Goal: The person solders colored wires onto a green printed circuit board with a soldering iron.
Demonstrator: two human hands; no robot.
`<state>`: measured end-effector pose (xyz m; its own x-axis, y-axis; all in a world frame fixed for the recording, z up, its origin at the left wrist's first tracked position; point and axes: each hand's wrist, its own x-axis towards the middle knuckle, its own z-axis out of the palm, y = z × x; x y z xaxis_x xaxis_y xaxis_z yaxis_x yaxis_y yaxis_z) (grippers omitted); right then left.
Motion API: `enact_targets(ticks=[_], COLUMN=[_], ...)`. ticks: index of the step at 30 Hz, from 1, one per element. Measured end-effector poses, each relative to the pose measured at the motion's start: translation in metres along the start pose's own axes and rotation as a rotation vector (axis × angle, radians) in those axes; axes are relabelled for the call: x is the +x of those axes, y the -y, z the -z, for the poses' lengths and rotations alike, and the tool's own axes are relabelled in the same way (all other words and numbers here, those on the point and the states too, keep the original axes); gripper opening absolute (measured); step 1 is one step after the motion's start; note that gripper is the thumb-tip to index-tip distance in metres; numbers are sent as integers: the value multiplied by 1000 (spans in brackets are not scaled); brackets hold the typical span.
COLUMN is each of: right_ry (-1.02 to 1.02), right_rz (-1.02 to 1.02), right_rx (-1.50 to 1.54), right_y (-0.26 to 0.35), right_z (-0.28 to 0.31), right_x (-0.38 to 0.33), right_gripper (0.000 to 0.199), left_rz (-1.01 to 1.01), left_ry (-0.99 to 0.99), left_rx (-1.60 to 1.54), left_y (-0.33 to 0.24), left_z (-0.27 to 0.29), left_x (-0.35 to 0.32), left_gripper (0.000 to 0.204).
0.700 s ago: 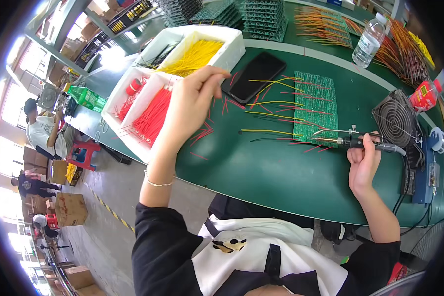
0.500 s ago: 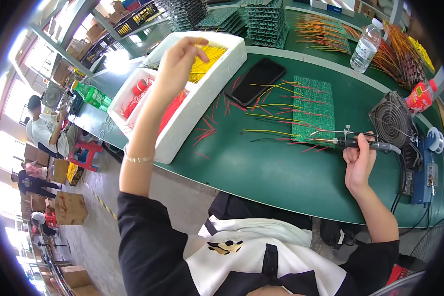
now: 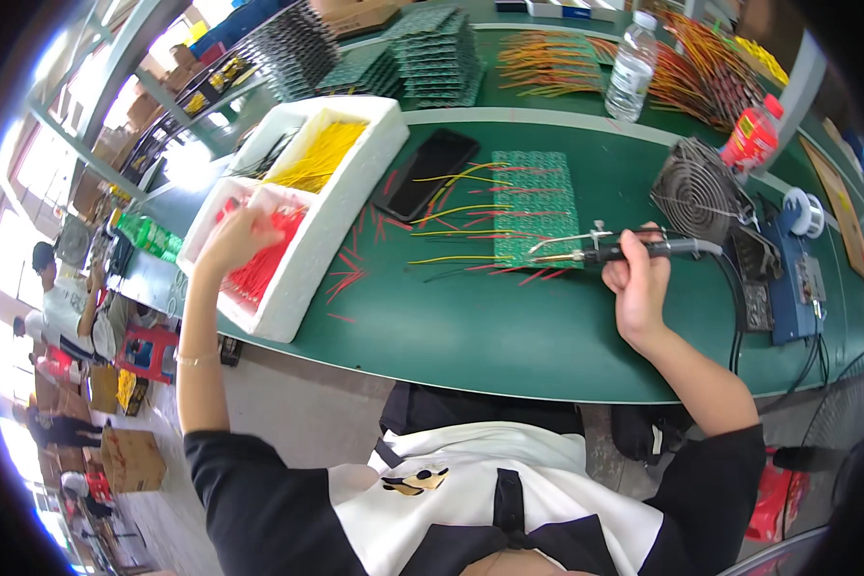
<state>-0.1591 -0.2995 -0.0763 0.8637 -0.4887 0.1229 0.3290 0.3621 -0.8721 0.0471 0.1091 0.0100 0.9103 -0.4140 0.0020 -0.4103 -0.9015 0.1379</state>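
Note:
My left hand (image 3: 237, 240) is over the red wires (image 3: 271, 264) in a white foam box (image 3: 350, 187); its bent fingers are blurred, and I cannot make out whether they grip a wire. Closed round the handle of a soldering iron (image 3: 600, 254), my right hand (image 3: 640, 288) keeps the tip at the lower edge of a green circuit board panel (image 3: 538, 197). A thin metal tube runs above the iron's tip. Yellow wires (image 3: 461, 207) and red ones stick out from the panel's left side.
Left of the panel lie a black phone (image 3: 430, 173) and loose red wires (image 3: 344, 280). Yellow wires (image 3: 322, 158) fill another box section. Behind stand stacked boards (image 3: 439, 62) and a water bottle (image 3: 631, 72). A fan (image 3: 696, 192) and blue soldering unit (image 3: 792, 293) are at right.
My left hand has come down and nearer, from above the yellow wires to the red ones. The whole view has shifted; the soldering iron stays at the panel's lower edge.

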Motion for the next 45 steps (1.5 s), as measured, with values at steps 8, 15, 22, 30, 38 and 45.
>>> enact_targets(ticks=[8,15,22,30,38,45], right_ry=[32,18,24,20,26,48], right_rz=[11,37,38,39,45,43], right_rx=[-8,-32,-54,-77,-67,-66], right_y=[0,-1,-1,1,3,4], right_z=[0,-3,-5,-7,-10,-7], right_x=[2,-1,0,0,-2,-3], right_gripper=[18,18,16,16,17,17], left_rz=[31,153,233,154,218,274], left_ry=[-12,-214,-156,-286,-344,-419], left_rx=[-62,-289,-792,-964,-898,-817], left_y=[-5,34,38,36,27,34], left_z=[-26,-15,-9,7,6,-1], left_x=[-35,-39,-48,-38,-30,-27], left_gripper=[17,23,25,22,15,16])
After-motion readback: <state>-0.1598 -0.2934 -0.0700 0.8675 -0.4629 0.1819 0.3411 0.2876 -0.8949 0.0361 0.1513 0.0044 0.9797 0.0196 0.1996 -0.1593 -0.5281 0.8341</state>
